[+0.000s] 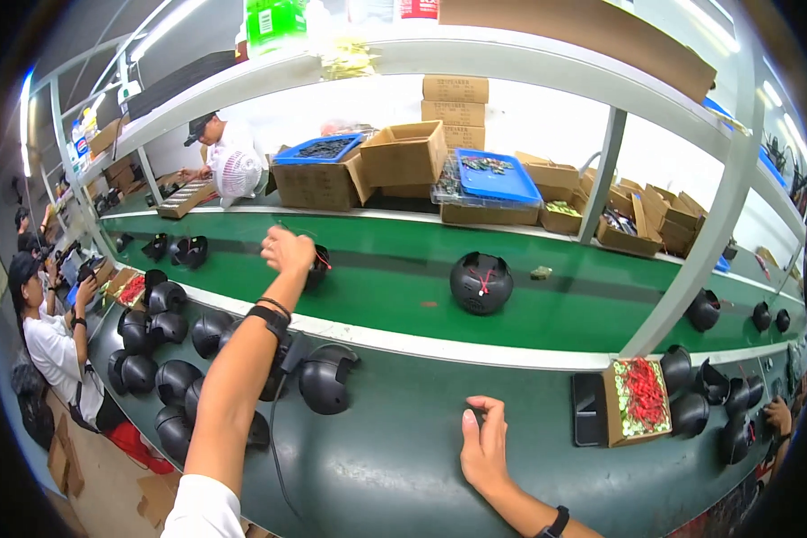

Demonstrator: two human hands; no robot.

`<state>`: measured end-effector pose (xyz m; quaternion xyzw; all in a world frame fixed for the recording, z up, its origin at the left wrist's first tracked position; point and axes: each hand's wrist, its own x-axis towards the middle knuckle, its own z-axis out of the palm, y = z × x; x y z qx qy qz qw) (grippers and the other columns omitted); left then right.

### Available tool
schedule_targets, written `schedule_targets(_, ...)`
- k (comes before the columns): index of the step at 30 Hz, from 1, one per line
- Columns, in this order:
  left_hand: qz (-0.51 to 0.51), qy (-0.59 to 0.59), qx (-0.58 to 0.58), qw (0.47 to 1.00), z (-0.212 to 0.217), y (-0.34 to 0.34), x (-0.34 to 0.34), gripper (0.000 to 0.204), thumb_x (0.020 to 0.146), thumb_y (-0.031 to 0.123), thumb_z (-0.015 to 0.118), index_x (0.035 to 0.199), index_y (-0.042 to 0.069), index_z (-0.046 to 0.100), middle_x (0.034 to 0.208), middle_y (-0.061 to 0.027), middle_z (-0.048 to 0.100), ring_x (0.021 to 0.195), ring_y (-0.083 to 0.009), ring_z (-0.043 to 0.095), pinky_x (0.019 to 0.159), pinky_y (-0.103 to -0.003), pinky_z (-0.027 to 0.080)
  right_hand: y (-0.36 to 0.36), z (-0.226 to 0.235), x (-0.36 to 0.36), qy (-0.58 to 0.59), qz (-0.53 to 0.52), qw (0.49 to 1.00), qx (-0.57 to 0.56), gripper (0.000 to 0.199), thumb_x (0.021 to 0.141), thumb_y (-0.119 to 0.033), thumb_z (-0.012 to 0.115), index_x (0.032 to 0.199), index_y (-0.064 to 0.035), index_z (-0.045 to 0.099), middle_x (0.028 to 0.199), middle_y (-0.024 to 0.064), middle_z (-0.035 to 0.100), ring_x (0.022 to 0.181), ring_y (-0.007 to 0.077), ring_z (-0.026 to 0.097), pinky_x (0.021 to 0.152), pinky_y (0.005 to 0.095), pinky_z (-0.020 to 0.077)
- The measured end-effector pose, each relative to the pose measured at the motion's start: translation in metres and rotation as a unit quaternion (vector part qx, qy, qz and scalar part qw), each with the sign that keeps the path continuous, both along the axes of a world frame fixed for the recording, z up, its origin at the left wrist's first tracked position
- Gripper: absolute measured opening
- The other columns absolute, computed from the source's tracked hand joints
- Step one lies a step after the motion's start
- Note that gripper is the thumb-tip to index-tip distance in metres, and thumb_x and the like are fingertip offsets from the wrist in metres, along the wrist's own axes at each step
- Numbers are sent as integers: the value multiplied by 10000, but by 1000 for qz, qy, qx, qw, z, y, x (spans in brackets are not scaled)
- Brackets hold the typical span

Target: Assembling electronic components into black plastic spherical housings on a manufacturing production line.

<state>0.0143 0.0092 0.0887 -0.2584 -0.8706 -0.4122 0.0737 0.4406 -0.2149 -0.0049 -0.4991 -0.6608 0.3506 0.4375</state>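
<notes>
My left hand (289, 251) reaches out over the green conveyor belt (386, 309). Its fingers are bent together, and I cannot make out what is in them, if anything. Right beside it, partly hidden by the hand, is a round black shell (317, 269) with a bit of red wire. My right hand (486, 448) is above the dark work table (377, 466), fingers curved and apart from the thumb, with no held thing visible. On the belt to the right stands another round black shell (481, 285) with red wire at its front. A notched black shell (325, 380) lies near my left forearm.
Several black shells (177, 381) crowd the table's left side. At right are a box of red wired parts (638, 401), a black tray (589, 410) and more shells (689, 414). A white shelf post (690, 260) rises beyond them. Co-workers (54, 350) sit at left.
</notes>
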Motion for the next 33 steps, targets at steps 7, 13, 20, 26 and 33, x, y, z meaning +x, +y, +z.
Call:
schedule_targets(7,-200,-440,80,872,-66,-25,-113,444,971,69,607,1352,-107,463,1409,-315,533,1150,-459,672,815,-555,669,2,2,-12,16,24,999,-14,391,1059,-301,591,1325,-29,504,1340,181,565,1268,337,517,1136,461,325)
schedule_targets(13,-354,-160,-28,921,-49,-46,3,444,931,-36,520,1368,3,586,1264,-265,682,1097,-381,734,789,-472,684,1,-4,-1,-3,-5,1000,26,368,1086,-313,575,1329,-44,513,1305,161,607,1207,311,559,1092,455,409)
schedule_targets(20,-745,-61,-132,651,19,-156,141,362,964,21,595,1322,-17,638,1275,-192,719,1223,-282,682,1067,-400,525,40,28,15,234,-34,971,22,324,1128,-267,520,1358,-43,473,1330,118,579,1226,201,561,1070,365,439)
schedule_targets(26,-822,-7,-200,533,15,-195,218,328,958,169,692,1237,-4,697,1125,-222,750,1100,-369,722,983,-463,556,8,84,11,66,169,983,10,983,851,-337,889,1524,24,270,1464,255,483,1378,352,524,1134,472,468)
schedule_targets(33,-693,-11,-94,715,11,-268,216,437,977,256,747,1343,46,633,1416,-210,593,1302,-399,589,1099,-488,493,-40,86,29,-90,207,971,-84,1094,841,-315,884,1651,-59,195,1510,353,433,1303,488,592,1098,529,494)
